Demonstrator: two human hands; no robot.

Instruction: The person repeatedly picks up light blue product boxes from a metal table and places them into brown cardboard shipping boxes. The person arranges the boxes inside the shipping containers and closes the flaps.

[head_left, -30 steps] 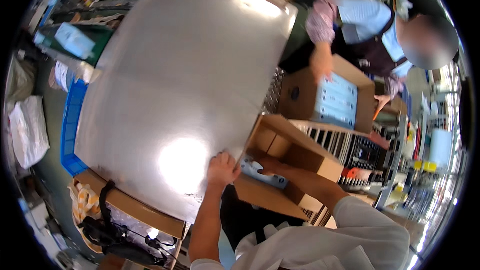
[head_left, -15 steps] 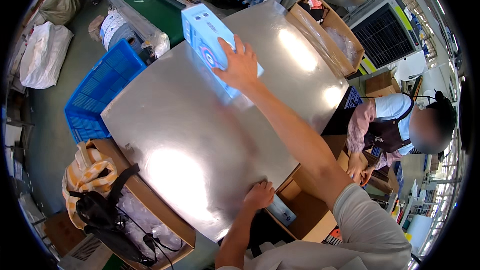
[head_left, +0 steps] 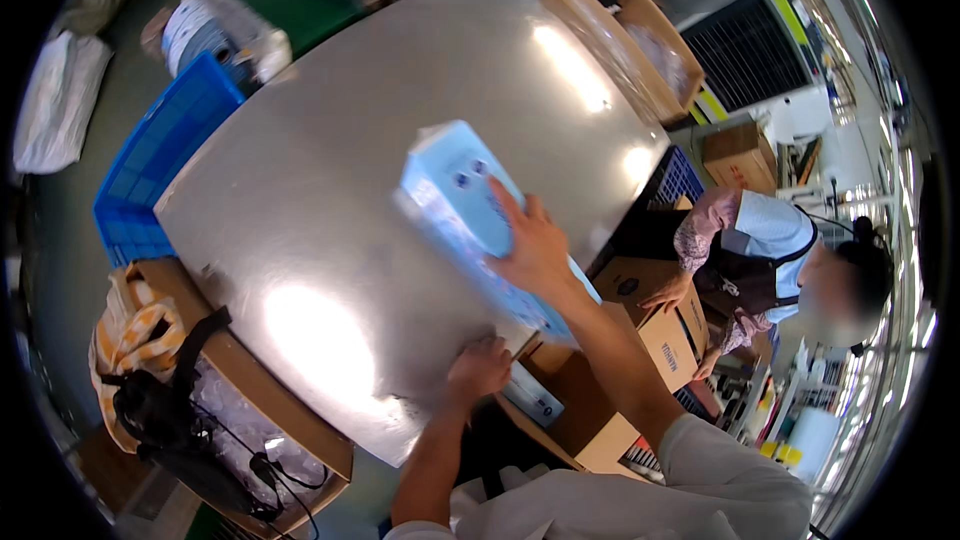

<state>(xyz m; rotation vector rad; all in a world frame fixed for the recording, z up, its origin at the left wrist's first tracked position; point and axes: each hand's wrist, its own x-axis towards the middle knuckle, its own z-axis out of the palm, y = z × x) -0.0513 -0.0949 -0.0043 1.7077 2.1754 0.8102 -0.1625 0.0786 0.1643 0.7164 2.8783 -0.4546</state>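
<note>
My right hand (head_left: pixel 535 245) is closed on a tall light-blue printed box (head_left: pixel 450 200), thumb on one side and fingers on the other. The box is tilted above the near right part of the metal table (head_left: pixel 270 160), its lower end close to an open carton (head_left: pixel 610 440). Inside this carton, against its left wall, lies another light-blue box (head_left: pixel 535 395). My left hand (head_left: pixel 480 368) is at the table's near edge beside the carton, its fingers curled and blurred; whether they grip anything is unclear.
A blue plastic basket (head_left: pixel 160 160) stands beyond the table's left edge. At lower left, a carton (head_left: pixel 290 395) holds clear plastic bags, a black bag and a checked cloth. Another carton (head_left: pixel 640 50) sits far right. A co-worker on the right handles a brown carton (head_left: pixel 665 340).
My right hand has brought the blue box from the far side of the table toward me and the open carton. My view has shifted. The co-worker's carton is now raised into view.
</note>
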